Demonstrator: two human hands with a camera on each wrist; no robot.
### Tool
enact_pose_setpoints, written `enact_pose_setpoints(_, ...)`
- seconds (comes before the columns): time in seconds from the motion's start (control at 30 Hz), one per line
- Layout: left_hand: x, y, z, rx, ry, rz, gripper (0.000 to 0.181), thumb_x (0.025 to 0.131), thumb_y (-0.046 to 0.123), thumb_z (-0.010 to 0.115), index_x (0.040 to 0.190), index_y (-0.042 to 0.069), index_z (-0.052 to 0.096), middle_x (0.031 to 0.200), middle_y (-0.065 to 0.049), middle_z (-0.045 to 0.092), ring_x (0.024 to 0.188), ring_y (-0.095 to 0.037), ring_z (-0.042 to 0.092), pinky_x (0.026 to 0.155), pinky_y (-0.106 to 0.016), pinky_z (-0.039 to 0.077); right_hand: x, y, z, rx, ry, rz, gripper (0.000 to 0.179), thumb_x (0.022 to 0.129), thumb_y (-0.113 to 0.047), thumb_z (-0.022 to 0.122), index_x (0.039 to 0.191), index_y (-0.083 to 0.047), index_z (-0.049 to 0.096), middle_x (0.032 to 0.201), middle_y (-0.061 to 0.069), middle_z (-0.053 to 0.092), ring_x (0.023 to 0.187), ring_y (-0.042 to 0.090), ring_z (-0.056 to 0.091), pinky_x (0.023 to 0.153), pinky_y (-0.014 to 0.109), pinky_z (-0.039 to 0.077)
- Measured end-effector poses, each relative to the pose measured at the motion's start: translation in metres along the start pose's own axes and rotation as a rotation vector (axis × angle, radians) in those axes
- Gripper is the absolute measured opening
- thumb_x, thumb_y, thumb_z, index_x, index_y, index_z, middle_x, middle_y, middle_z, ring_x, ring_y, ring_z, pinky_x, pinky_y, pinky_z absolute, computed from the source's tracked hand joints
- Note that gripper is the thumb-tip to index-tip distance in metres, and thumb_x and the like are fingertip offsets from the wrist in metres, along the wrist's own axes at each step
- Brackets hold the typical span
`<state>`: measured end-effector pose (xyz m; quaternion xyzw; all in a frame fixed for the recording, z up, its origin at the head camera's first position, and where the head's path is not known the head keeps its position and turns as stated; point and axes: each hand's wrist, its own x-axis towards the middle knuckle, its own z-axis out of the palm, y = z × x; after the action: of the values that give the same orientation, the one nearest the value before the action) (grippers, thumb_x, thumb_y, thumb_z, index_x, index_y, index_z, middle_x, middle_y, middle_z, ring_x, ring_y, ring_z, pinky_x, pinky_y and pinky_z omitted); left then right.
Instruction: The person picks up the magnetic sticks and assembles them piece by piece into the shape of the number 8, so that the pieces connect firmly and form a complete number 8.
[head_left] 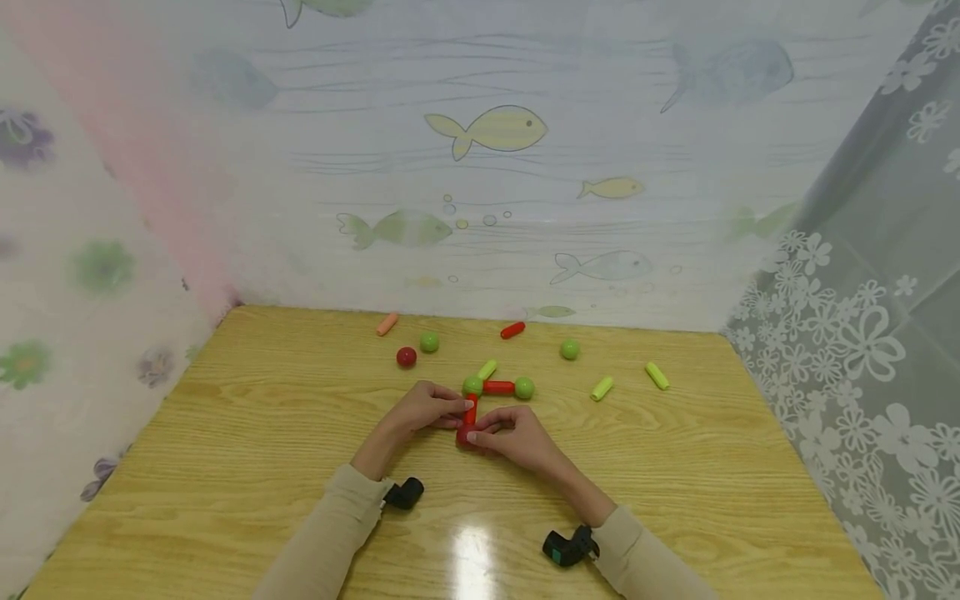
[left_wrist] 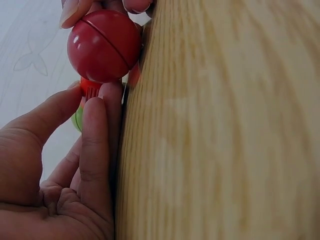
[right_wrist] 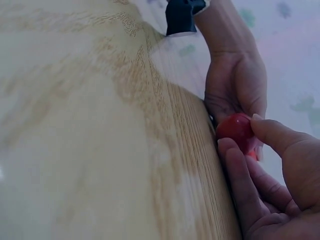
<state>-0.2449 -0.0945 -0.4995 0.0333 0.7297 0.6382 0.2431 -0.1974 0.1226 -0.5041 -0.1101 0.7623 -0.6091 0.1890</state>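
Thumb and fingers of my left hand [head_left: 427, 408] pinch a red rod [head_left: 471, 411] near the middle of the table. My right hand [head_left: 521, 437] grips the dark red ball [left_wrist: 105, 46] at the rod's near end; in the right wrist view its thumb and fingertips press on that ball [right_wrist: 236, 131] from both sides. At the rod's far end sits a green ball [head_left: 472, 386]. From there a second red rod [head_left: 498, 387] runs right to another green ball [head_left: 524, 387]. A yellow-green rod [head_left: 488, 369] points away behind the corner ball; whether it is joined cannot be told.
Towards the back of the wooden table [head_left: 225, 467] lie an orange rod [head_left: 387, 324], a dark red ball [head_left: 406, 357], a green ball [head_left: 429, 342] and a red rod [head_left: 513, 330]. Another green ball [head_left: 570, 349] and two yellow-green rods [head_left: 602, 388] lie to the right. Curtains [head_left: 480, 192] hang behind.
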Motion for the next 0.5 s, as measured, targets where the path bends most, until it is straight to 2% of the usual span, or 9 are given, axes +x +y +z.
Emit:
enact_pose_setpoints(0.23, 0.001, 0.001, 0.002, -0.012, 0.027, -0.024, 0.032, 0.095, 0.015, 0.073, 0.116, -0.009, 0.070, 0.096, -0.010, 0.074, 0.077, -0.012, 0.071, 0.075, -0.027, 0.060, -0.002, 0.001, -0.006, 0.061, -0.048, 0.005, 0.027, 0.097, -0.018, 0.071, 0.113, 0.004, 0.071, 0.099, 0.014, 0.076, 0.084, 0.018, 0.074, 0.076, 0.031, 0.061)
enact_pose_setpoints(0.37, 0.000, 0.001, 0.002, -0.011, 0.038, -0.010, 0.034, 0.095, 0.015, 0.074, 0.115, -0.011, 0.069, 0.098, -0.012, 0.074, 0.078, -0.013, 0.072, 0.074, -0.027, 0.060, -0.003, 0.001, -0.011, 0.098, -0.088, 0.008, 0.029, 0.100, -0.016, 0.067, 0.119, 0.006, 0.069, 0.104, 0.017, 0.075, 0.089, 0.019, 0.075, 0.080, 0.033, 0.061)
enact_pose_setpoints(0.5, 0.001, -0.001, 0.002, -0.012, 0.044, 0.006, 0.035, 0.094, 0.014, 0.074, 0.115, -0.013, 0.068, 0.097, -0.013, 0.073, 0.078, -0.013, 0.072, 0.075, -0.027, 0.060, -0.006, 0.001, -0.020, 0.102, -0.095, 0.008, 0.031, 0.102, -0.015, 0.064, 0.122, 0.008, 0.066, 0.107, 0.019, 0.073, 0.091, 0.020, 0.075, 0.082, 0.034, 0.060)
